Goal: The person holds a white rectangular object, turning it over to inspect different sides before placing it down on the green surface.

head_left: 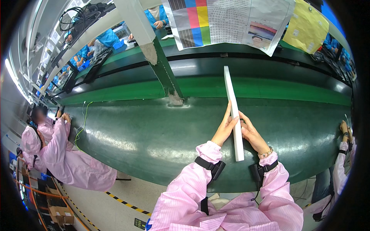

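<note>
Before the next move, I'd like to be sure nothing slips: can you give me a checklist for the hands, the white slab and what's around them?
1. Left hand against white slab, left side: ok.
2. Right hand against its right side: ok.
3. Slab's lower edge resting on green tabletop: cannot tell.
4. Black strap around left pink sleeve: ok.
5. Yellow-green cable away from both hands: ok, far to the left.

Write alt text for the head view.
A person's left hand and right hand hold a slim white slab, seen edge-on, between them at a green workbench. Printed sheets hang ahead; pink-clad co-workers are on both sides.
</note>
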Demonstrator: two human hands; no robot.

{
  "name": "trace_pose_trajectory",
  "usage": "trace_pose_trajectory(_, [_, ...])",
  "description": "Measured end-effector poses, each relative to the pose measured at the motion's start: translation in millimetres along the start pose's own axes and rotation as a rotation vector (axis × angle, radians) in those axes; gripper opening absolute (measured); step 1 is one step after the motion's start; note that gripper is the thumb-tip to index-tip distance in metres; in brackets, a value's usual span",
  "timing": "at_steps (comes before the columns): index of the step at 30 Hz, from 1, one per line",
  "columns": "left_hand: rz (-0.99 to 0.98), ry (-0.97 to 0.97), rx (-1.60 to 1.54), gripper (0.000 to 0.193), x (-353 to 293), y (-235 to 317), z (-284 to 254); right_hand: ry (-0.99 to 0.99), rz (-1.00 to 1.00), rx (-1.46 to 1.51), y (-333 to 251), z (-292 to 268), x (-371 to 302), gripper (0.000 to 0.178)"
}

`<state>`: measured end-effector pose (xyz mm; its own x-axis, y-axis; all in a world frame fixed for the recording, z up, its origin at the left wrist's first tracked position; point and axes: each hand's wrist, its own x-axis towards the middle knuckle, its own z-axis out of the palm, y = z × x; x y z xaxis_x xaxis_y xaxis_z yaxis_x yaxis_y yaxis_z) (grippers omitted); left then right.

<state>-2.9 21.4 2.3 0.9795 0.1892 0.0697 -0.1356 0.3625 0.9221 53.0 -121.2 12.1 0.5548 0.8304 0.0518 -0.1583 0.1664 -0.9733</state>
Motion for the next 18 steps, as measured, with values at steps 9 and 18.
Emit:
trace_pose_trajectory(9, [0.018, -0.004, 0.070, 0.073, 0.9, -4.9, -1.4, -0.053, 0.028, 0.044, -7.4, 2.5, -1.2, 0.074])
trace_pose_trajectory(18, [0.032, 0.008, 0.113, 0.071, 0.1, -2.9, 0.4, -0.061, 0.034, 0.054, -2.0, -1.6, -0.5, 0.071])
